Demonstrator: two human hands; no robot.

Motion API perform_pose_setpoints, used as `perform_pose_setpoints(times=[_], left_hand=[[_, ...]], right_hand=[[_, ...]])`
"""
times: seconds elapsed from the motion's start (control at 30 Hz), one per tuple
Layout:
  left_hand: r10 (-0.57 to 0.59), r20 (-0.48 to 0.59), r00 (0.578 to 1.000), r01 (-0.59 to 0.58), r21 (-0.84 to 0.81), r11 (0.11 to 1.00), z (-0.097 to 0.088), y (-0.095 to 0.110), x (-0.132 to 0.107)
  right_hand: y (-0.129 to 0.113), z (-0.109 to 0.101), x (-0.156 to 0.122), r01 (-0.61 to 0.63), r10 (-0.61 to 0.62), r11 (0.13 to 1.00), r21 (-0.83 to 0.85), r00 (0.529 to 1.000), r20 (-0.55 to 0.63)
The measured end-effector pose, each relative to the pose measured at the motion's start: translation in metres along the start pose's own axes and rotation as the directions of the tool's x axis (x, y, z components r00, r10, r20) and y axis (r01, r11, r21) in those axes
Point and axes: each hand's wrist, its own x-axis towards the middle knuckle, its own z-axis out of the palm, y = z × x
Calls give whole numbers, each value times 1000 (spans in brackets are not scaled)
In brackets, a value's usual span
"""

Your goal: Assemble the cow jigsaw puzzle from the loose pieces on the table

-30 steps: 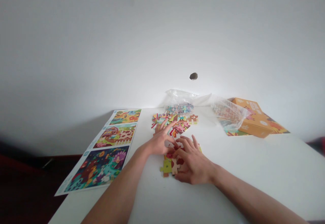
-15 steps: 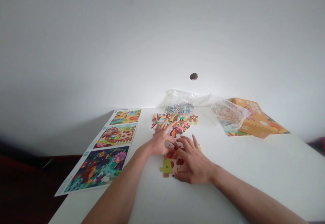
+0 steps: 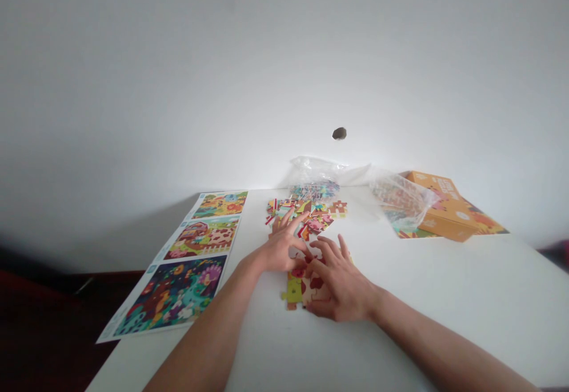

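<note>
The left hand and right hand touch a flat, multicoloured jigsaw puzzle on the white bench. Whether either grips anything cannot be told.

Likely home: white table against pale wall, cartoon jigsaw pieces

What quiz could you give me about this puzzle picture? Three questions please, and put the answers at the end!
1. True or false: the left hand and the right hand are both at the joined puzzle pieces.

2. Pick one. What is the main colour of the box?
A) blue
B) orange
C) black

3. Fill in the missing word: the printed sheet on the left shows ____ pictures.

Key:
1. True
2. B
3. three
</note>
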Motion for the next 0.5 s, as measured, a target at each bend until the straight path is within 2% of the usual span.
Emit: perform_pose_setpoints(times=[0.5], left_hand=[[-15, 5, 1000, 15, -18, 1000, 0, 0, 0]], right_hand=[[1, 0, 0, 9, -9, 1000, -4, 1000, -3]])
